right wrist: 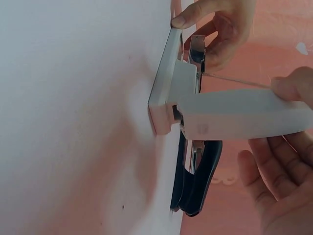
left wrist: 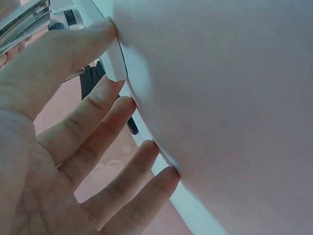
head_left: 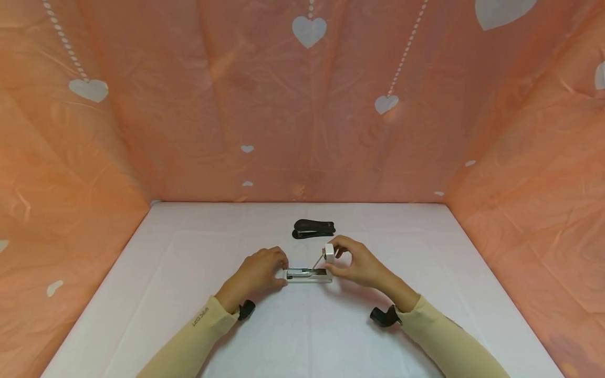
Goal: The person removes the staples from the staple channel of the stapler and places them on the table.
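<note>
A white stapler (head_left: 309,280) stands on the white table with its top cover (head_left: 329,253) swung up, leaving the metal staple channel (right wrist: 197,49) exposed. My left hand (head_left: 261,270) pinches the left end of its base between thumb and fingers. The right hand (head_left: 361,265) grips the raised cover near its tip, thumb on one side and fingers on the other. A thin spring rod (right wrist: 234,80) runs slantwise from the channel to the cover.
Just behind the white stapler lies a black stapler (head_left: 313,229). Orange sheeting (head_left: 302,131) with pale hearts rises along the table's back and sides. Black wrist cameras (head_left: 385,316) sit at both cuffs, over the white tabletop (head_left: 302,336).
</note>
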Demonstrator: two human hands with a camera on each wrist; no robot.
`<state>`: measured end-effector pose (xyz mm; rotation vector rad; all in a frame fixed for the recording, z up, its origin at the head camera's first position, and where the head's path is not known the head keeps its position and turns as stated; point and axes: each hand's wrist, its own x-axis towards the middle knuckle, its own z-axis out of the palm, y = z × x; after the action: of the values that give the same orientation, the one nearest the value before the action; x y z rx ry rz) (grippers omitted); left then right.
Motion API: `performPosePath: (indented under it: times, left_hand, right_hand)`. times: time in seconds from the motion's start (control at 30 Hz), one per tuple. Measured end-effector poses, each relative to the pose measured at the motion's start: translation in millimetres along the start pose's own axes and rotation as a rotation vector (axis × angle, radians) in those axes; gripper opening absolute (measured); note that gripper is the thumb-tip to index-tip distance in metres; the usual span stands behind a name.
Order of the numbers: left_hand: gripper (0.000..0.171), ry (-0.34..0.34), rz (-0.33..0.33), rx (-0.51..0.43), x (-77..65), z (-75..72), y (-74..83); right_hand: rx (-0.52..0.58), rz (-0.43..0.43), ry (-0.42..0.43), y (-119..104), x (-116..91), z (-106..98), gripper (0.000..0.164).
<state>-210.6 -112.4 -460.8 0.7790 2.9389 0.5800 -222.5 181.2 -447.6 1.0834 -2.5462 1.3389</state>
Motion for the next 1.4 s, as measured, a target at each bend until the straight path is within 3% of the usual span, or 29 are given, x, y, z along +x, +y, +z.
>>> performPosePath:
  times: [0.43, 0.73, 1.4]
  left_hand:
    - [0.029, -0.015, -0.044, -0.002, -1.3, -2.0, 3.1]
    - [0.029, -0.020, -0.029, 0.004, -0.1, -0.4, 2.5]
    - [0.030, -0.014, -0.024, 0.029, 1.9, 0.4, 2.1]
  right_hand:
    - [0.017, 0.025, -0.003, 8.8, -11.5, -13.7, 0.027]
    - [0.025, 0.079, 0.021, 13.8, -22.2, -23.6, 0.030]
    - [-0.040, 0.153, -0.044, 32.0, -41.0, -38.4, 0.031]
